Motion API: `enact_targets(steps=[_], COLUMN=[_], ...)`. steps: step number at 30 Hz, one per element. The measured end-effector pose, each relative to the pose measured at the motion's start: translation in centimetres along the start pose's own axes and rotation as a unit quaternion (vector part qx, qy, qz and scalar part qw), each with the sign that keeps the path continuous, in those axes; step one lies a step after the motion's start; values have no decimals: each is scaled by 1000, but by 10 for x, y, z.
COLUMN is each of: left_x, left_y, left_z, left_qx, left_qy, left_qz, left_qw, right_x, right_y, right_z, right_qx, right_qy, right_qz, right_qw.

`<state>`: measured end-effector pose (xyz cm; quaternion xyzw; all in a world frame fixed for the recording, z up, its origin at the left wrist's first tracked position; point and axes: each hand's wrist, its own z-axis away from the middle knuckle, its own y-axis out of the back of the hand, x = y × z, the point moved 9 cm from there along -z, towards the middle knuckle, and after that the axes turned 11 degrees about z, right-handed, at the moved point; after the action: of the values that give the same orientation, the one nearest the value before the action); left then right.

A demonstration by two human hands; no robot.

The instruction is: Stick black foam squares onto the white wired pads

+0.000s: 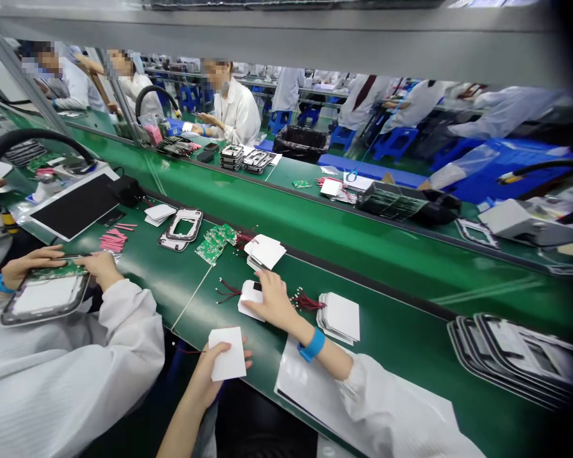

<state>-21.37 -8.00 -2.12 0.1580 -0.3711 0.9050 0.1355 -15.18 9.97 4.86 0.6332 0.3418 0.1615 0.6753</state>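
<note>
My left hand (207,375) is closed on a white square panel (228,354), thumb on its face and fingers behind. A thin dark red wire (189,350) trails from the panel's left side. My right hand (273,300), wearing a blue wristband, is over a small stack of white panels (249,307) on the green bench. Its thumb and fingers are spread and touch the top, beside a black square patch. Dark red leads (228,290) with white connectors stick out leftward from that stack. Other white panels (266,251) lie behind it, and another stack (340,316) stands right of my wrist.
Green circuit boards (214,243) and black-edged frames (184,225) lie to the left. A white sheet (310,388) lies under my right forearm. Stacked frames (516,359) stand at right. On my left, a co-worker's hands (106,268) hold a board over a frame.
</note>
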Motion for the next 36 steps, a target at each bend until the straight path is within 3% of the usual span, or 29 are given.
enact_targets(steps=[4, 10, 14, 17, 21, 23, 25, 27, 31, 36], left_x=[5, 0, -11, -18, -15, -12, -10, -9, -9, -6], left_y=[-5, -10, -16, -20, -18, -19, -25, -33, -53, -65], left_z=[0, 8, 12, 16, 18, 15, 12, 8, 5, 7], left_qx=[-4, 5, -3, -18, -11, -11, -18, -28, -51, -84], left_qy=[5, 13, 27, 48, 48, 47, 50, 55, 60, 58], left_qz=[1, -14, -29, -44, -72, -87, -100, -112, -111, -87], left_qw=[1000, 1000, 999, 998, 996, 995, 994, 992, 991, 991], right_x=[-15, -8, -16, -7, 42, 71, 95, 103, 90, 90], right_y=[-9, -18, -4, 24, 47, 35, 2, -15, -20, 0], right_z=[7, -7, 0, 39, 147, 211, 274, 315, 339, 327], right_qx=[-26, -30, -39, -47, -84, -126, -237, -260, -264, -279], right_qy=[106, 139, 154, 139, 34, -54, -156, -205, -201, -199], right_qz=[19, 30, 29, 31, 34, 46, 58, 83, 17, -90], right_qw=[994, 989, 987, 989, 995, 990, 957, 940, 943, 935])
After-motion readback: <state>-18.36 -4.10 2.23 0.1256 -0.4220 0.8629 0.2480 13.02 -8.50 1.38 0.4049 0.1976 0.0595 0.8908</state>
